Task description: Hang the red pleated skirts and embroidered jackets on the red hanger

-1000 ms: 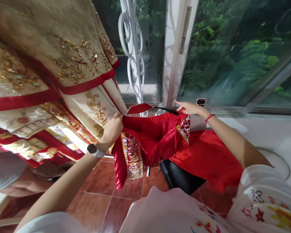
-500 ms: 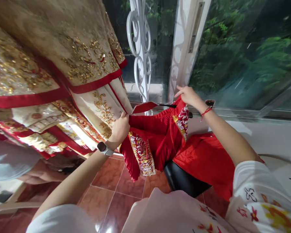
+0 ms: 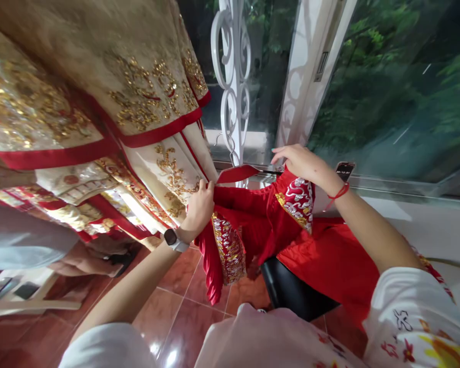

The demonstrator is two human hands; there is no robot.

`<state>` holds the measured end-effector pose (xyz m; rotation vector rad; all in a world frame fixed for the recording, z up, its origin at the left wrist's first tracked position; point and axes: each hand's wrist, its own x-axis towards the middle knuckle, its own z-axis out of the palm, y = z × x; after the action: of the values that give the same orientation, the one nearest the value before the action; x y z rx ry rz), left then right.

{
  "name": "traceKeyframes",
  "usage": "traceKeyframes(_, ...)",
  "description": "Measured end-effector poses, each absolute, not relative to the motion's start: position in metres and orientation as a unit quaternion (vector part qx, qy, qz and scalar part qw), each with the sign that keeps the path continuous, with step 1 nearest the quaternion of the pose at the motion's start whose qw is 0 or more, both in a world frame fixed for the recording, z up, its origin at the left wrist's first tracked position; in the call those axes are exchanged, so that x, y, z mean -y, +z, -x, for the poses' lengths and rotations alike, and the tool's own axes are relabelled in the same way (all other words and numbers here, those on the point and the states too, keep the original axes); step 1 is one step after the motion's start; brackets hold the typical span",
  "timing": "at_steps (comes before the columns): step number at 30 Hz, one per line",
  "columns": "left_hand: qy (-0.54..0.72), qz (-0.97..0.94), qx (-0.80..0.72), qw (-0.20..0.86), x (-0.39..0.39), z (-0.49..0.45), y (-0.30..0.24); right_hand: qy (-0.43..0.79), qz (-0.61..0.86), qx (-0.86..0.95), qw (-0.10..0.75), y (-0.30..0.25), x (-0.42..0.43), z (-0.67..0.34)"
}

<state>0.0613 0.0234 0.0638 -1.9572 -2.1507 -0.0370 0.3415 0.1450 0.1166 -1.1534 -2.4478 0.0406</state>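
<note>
A red pleated skirt (image 3: 253,214) with silver and gold embroidered panels hangs between my two hands. My left hand (image 3: 200,207) is closed on its waistband at the left end. At the right end, my right hand (image 3: 299,162) pinches the waistband's top corner, fingers partly stretched; the thumb is hidden. Behind the waistband shows a dark hanger bar (image 3: 270,173). A thin metal hook (image 3: 230,148) rises above it near the white scrollwork post. Against my left hand hangs a cream gown (image 3: 157,97) with gold sequins and red trim.
Red cloth (image 3: 329,260) drapes over a black seat (image 3: 291,289) below my right arm. A phone (image 3: 345,170) stands by the window ledge. The white scrollwork post (image 3: 233,76) is ahead. Another person's hand (image 3: 103,263) is at the left, above a pale stool (image 3: 42,291).
The view has shifted slightly, so most things sit further right. My right hand has turned, its fingers flatter over the skirt's corner. My left hand keeps its hold.
</note>
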Motion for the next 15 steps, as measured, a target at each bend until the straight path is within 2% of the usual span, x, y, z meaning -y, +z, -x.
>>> traceKeyframes(3, -0.033, 0.667, 0.735, 0.118, -0.02, -0.061, 0.065, 0.001, 0.452, 0.869, 0.204, 0.085, -0.125, -0.33)
traceKeyframes(6, -0.107, 0.645, 0.751, 0.097, -0.018, -0.061, 0.06, 0.001, 0.459, 0.858, 0.229, 0.045, -0.11, -0.314)
traceKeyframes(11, -0.336, 0.64, 0.685, 0.093, -0.018, -0.063, 0.019, 0.023, 0.44, 0.82, 0.366, 0.01, -0.095, -0.295)
traceKeyframes(15, -0.419, 0.635, 0.644, 0.078, -0.008, -0.06, -0.023, 0.038, 0.452, 0.769, 0.45, 0.0, -0.077, -0.301)
